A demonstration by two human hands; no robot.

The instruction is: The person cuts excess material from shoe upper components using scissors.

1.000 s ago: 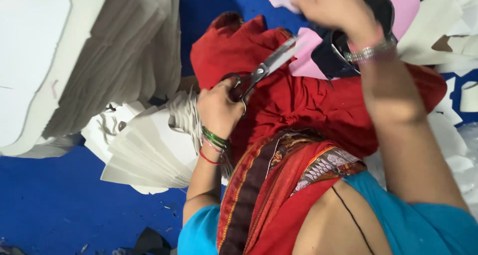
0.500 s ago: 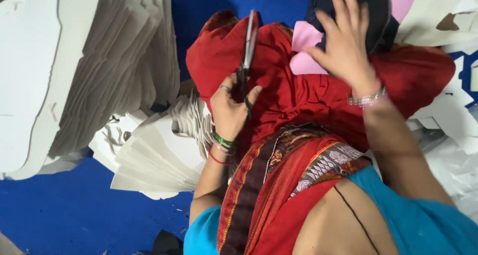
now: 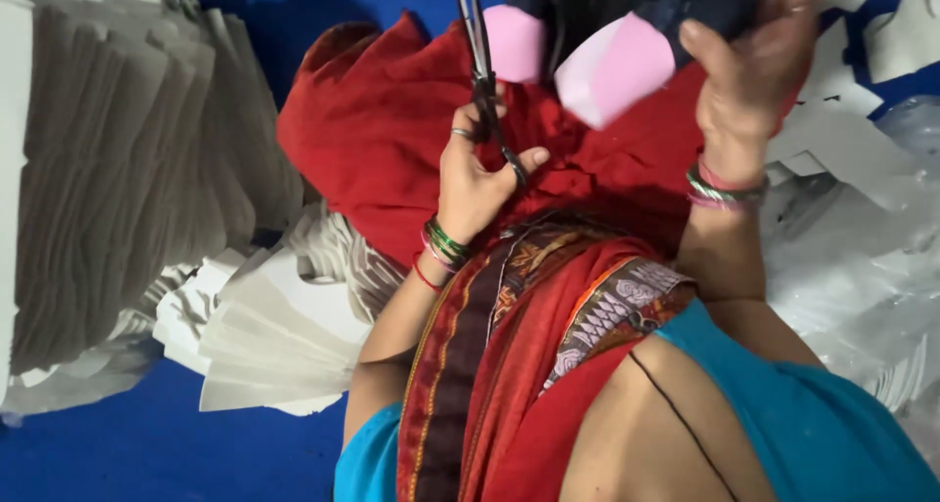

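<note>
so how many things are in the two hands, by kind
scissors: 1, in the left hand
dark piece: 1, in the right hand
pink pieces: 2, on the dark piece
total: 4

We see bright, even light and saturated colour; soft shadows sit in the red cloth (image 3: 392, 159), with slight motion blur at the upper edge.
</note>
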